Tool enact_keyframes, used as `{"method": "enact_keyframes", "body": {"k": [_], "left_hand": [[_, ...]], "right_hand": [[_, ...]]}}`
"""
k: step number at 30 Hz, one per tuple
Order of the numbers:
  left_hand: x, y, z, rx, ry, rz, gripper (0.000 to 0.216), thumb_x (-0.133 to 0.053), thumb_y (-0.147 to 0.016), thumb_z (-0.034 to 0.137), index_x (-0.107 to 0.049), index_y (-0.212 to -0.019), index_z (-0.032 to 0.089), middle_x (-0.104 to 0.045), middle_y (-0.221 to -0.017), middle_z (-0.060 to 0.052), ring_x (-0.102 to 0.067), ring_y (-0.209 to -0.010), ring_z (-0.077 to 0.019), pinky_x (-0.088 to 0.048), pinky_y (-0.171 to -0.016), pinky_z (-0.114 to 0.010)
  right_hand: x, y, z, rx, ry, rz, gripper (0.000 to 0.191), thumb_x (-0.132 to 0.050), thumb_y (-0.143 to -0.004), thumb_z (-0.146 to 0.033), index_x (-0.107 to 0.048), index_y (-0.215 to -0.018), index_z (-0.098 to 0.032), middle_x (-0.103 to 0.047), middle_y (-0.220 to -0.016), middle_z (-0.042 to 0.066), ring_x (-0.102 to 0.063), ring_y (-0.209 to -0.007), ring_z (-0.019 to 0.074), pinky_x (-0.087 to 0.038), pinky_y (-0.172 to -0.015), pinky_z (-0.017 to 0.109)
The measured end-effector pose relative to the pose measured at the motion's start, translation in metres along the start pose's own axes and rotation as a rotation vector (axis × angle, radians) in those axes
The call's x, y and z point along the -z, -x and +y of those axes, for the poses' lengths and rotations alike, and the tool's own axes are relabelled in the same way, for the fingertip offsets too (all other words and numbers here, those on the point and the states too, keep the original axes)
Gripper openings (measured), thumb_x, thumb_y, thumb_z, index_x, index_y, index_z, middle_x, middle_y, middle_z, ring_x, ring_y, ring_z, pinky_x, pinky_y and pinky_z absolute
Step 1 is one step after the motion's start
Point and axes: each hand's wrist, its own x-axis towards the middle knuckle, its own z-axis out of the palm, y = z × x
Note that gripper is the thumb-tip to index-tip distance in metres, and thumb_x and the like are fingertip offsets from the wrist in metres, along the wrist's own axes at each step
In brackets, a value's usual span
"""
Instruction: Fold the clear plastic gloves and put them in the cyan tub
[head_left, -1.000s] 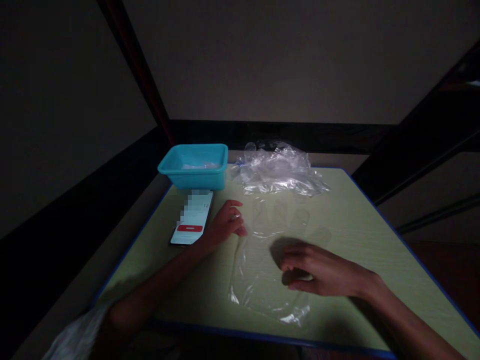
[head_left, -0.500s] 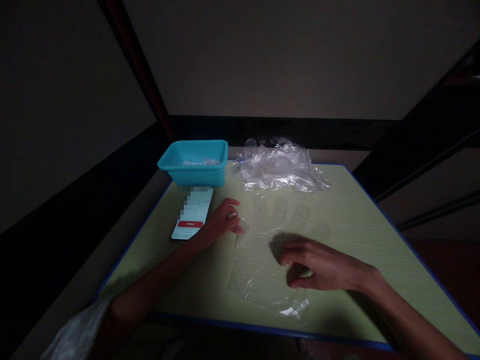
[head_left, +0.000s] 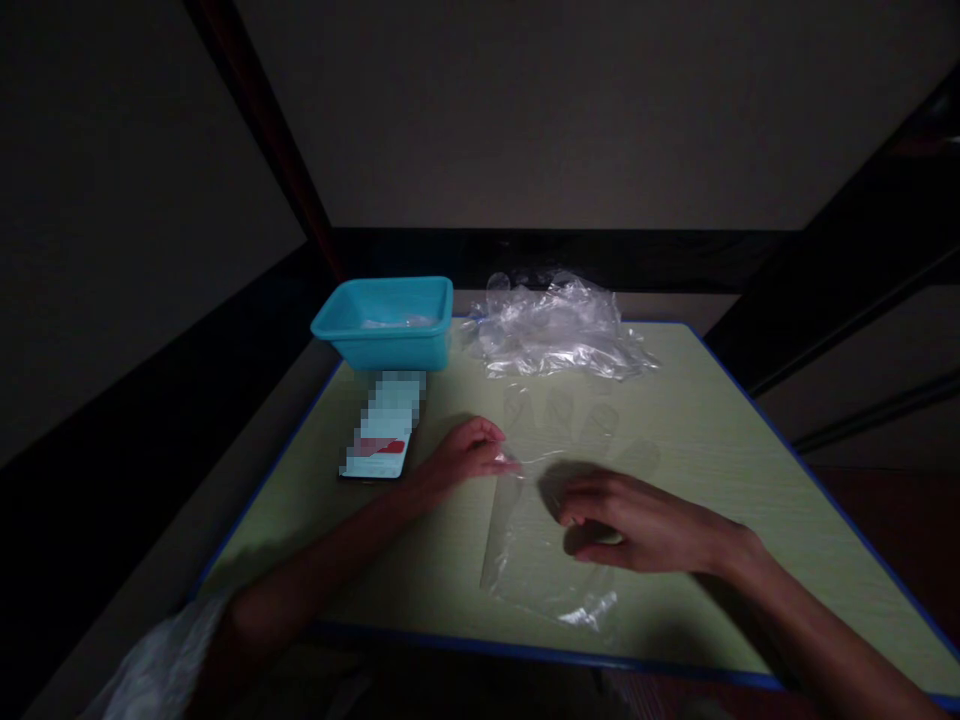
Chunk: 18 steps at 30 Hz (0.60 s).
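A clear disposable plastic glove (head_left: 555,530) lies flat on the table, its fingers toward the back and its cuff toward the front edge. My left hand (head_left: 472,450) is closed on the glove's left side, pinching a bit of the thin film between thumb and fingers. Over the right half of the glove is my right hand (head_left: 630,525), fingers bent and a gap between them and the thumb, with nothing held. Whether its fingertips touch the film is hard to tell.
A crumpled pile of clear plastic gloves (head_left: 562,330) sits at the back of the table (head_left: 720,440). Left of it stands a turquoise basin (head_left: 390,350) with some clear plastic inside. A lit phone (head_left: 382,430) lies in front of the basin. Walls rise behind and to the left.
My left hand has moved slightly right and toward me, drawing the glove's left edge inward over the palm. My right hand has stayed nearly in place.
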Motion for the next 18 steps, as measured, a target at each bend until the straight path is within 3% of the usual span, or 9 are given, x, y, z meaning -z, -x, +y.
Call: {"method": "enact_keyframes", "body": {"k": [5, 8, 14, 18], "left_hand": [[0.000, 0.000, 0.002, -0.017, -0.055, -0.021, 0.022, -0.062, -0.076, 0.030, -0.049, -0.088, 0.017, -0.064, -0.075, 0.000, -0.066, -0.075, -0.0157, -0.052, -0.074, -0.033], [0.001, -0.001, 0.003, -0.140, -0.183, -0.031, 0.023, -0.062, -0.075, 0.028, -0.048, -0.090, 0.017, -0.064, -0.075, -0.001, -0.065, -0.077, -0.0165, -0.050, -0.074, -0.032], [0.003, 0.007, 0.001, -0.413, -0.681, -0.006, 0.021, -0.053, -0.073, 0.008, -0.051, -0.091, 0.018, -0.063, -0.090, -0.005, -0.060, -0.087, -0.0173, -0.048, -0.079, -0.031], [0.008, 0.016, 0.001, -0.580, -1.047, -0.149, 0.031, -0.059, -0.073, 0.012, -0.054, -0.102, 0.019, -0.058, -0.113, -0.009, -0.052, -0.108, -0.0225, -0.041, -0.094, -0.040]], "right_hand": [[0.000, 0.000, 0.000, 0.012, 0.000, 0.001, 0.004, -0.059, -0.081, -0.020, -0.056, -0.081, -0.017, -0.057, -0.082, 0.003, -0.053, -0.077, 0.0167, -0.041, -0.067, 0.030], [0.001, 0.000, 0.000, 0.005, -0.008, -0.006, 0.004, -0.059, -0.081, -0.020, -0.056, -0.080, -0.017, -0.057, -0.081, 0.002, -0.053, -0.076, 0.0164, -0.041, -0.066, 0.030], [0.001, 0.000, 0.001, 0.011, -0.015, -0.001, 0.005, -0.058, -0.082, -0.022, -0.057, -0.080, -0.018, -0.057, -0.080, 0.002, -0.053, -0.076, 0.0167, -0.040, -0.067, 0.030], [0.002, 0.000, 0.000, 0.010, -0.011, 0.000, 0.006, -0.057, -0.083, -0.022, -0.057, -0.079, -0.018, -0.056, -0.078, 0.002, -0.053, -0.075, 0.0165, -0.040, -0.067, 0.031]]}}
